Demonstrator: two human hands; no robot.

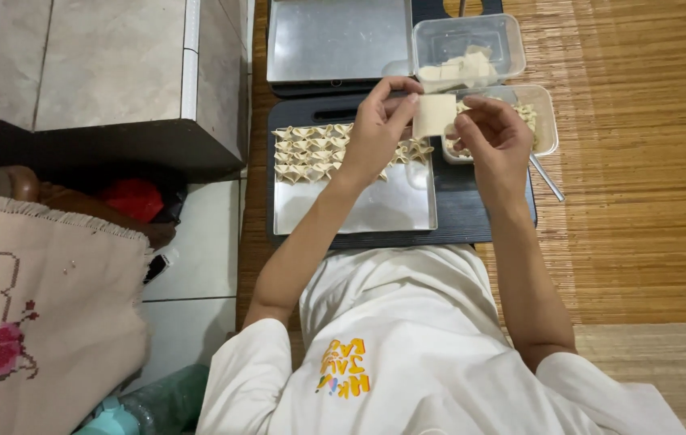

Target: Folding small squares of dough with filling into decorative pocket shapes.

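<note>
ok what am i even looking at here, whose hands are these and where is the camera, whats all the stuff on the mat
There is no machine here. A person wears a camera on the head, so this single picture looks straight down at their own arms and white shirt. Both hands hold one square dough wrapper up between the fingertips: the left hand pinches its left edge, the right hand its right edge.

Below them, on a woven mat, lies a dark board with a metal tray on it. Rows of folded dumplings fill the far end of that tray. A clear tub holds more wrappers, and a second tub holds what looks like filling. A thin metal utensil sticks out near it. Another metal tray sits further away.
</note>
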